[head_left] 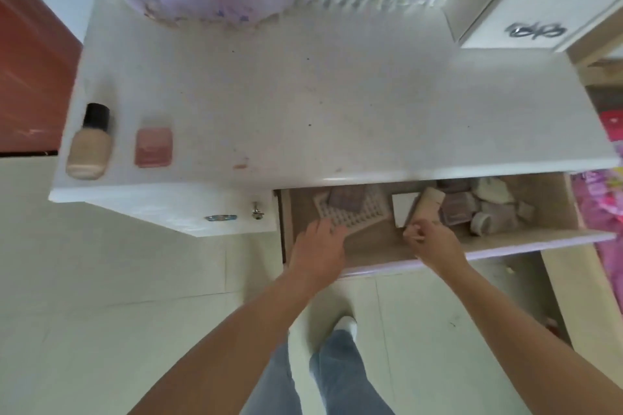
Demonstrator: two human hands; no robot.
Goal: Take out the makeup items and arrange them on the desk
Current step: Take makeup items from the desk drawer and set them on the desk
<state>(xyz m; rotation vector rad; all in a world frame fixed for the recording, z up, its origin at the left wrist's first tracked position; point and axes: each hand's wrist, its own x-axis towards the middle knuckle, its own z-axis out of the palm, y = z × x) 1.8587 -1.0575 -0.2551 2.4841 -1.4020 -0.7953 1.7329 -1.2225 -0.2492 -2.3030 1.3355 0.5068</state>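
White desk (337,104): foundation btl (90,145) lying at left, pink compact (154,147) just beside it.

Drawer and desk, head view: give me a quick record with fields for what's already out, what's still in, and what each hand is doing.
desk top: foundation bottle with black cap, lying down at the left end; pink compact just right of it, apart
drawer: pulled open under the right part of the desk
drawer contents: studded flat case on the left; beige tube, small boxes and jars on the right
left hand: fingers spread on the studded flat case
right hand: grip pinched at the beige tube's near end
task progress: two items out, several still inside
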